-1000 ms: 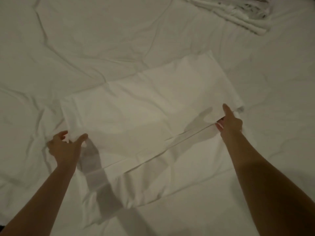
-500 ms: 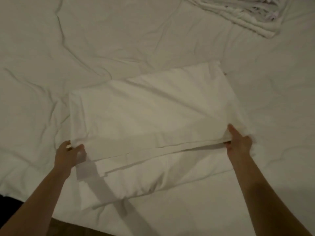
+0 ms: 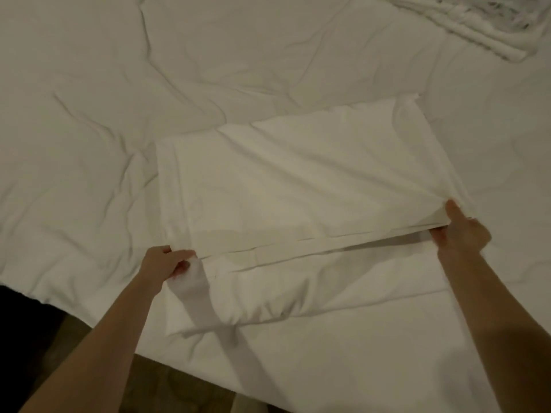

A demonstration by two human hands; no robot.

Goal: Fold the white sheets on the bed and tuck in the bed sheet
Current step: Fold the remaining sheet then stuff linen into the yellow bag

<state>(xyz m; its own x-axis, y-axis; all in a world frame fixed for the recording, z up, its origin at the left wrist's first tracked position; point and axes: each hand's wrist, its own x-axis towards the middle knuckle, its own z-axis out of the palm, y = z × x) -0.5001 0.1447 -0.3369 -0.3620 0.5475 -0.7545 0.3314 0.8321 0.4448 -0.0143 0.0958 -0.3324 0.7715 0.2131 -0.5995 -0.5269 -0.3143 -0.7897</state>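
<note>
I see the white sheet (image 3: 298,186) lying part-folded on the wrinkled bed sheet (image 3: 149,93) near the bed's near edge, its upper layer doubled back over a lower layer that bunches toward me. My left hand (image 3: 162,263) pinches the folded edge at its left corner, fingers (image 3: 179,256) curled round the cloth, while my right hand (image 3: 460,234) grips the right corner with thumb on top. A crumpled pile of white linen (image 3: 483,22) sits well apart at the far right.

Bedroom, bed (image 3: 268,70) w/ rumpled white sheets, wood floor (image 3: 179,389)
</note>
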